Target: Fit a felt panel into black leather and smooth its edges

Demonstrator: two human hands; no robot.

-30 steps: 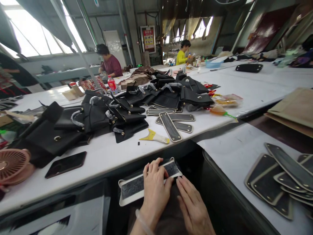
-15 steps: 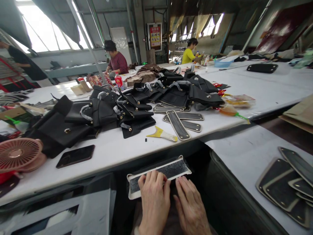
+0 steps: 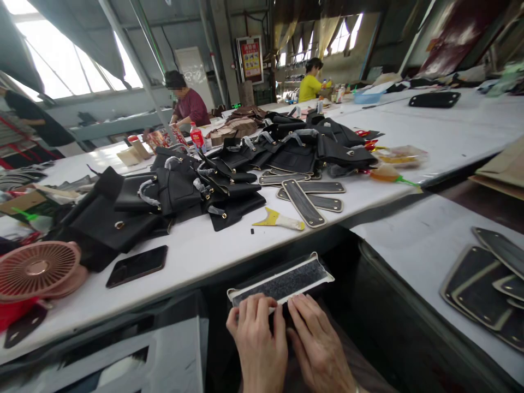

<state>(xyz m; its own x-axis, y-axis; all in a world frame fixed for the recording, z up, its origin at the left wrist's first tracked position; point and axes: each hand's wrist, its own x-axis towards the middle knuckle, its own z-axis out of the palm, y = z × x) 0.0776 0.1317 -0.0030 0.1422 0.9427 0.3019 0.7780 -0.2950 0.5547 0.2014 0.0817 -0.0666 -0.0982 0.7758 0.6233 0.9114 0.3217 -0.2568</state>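
Over my lap lies a black bag piece [image 3: 286,281] with a dark grey rectangular panel framed by a cream edge. My left hand [image 3: 262,341] is closed on its near long edge, fingers curled over the cream strip and thumb beside them. Just to the right, my right hand [image 3: 319,341] grips the same edge, its fingertips on the strip and its thumb tucked beneath. The two hands nearly meet there. The piece's underside is hidden behind my hands and in shadow.
On the white table [image 3: 196,262] are black handbags [image 3: 176,188], dark base panels [image 3: 305,202], a yellow-ended scraper [image 3: 278,219], a phone [image 3: 137,266] and a pink fan [image 3: 39,267]. More panels [image 3: 477,289] lie on the right table. Co-workers sit farther back.
The piece and both hands now appear farther right as the view shifts. My left fingers have curled more tightly at the near edge, and the right hand has slid left along it.
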